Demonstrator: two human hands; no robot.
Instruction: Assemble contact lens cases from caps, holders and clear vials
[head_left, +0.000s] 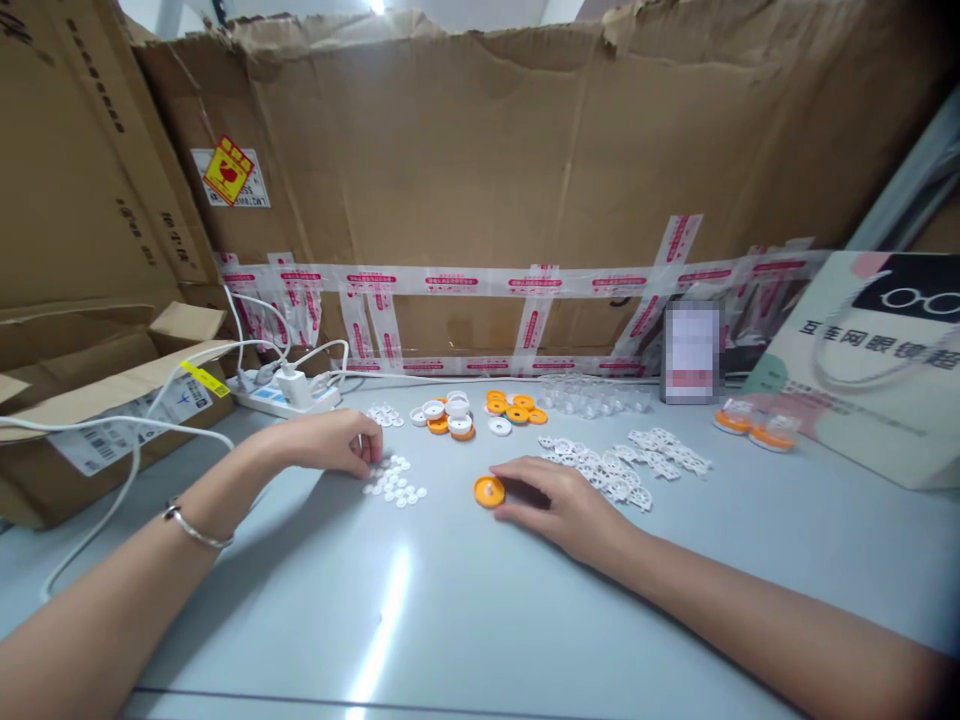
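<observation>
My right hand (551,500) grips the rim of an orange round base (489,491) between thumb and fingers. The base lies flat on the table, with a small white piece at its centre. At the left edge of a cluster of small white discs (397,482), my left hand (341,442) reaches down with its fingers curled together. Its fingertips are partly hidden, so whatever they pinch does not show. More little white pieces (385,415) lie just behind that hand. White openwork parts (600,468) are spread beyond my right hand.
White and orange round caps (459,424), orange rings (517,412) and clear plastic cups (592,396) stand at the back. Two capped orange pieces (772,432) sit beside a paper bag (862,400). A phone (691,352) leans upright. Cables run from a power strip (281,400) near an open carton (97,440).
</observation>
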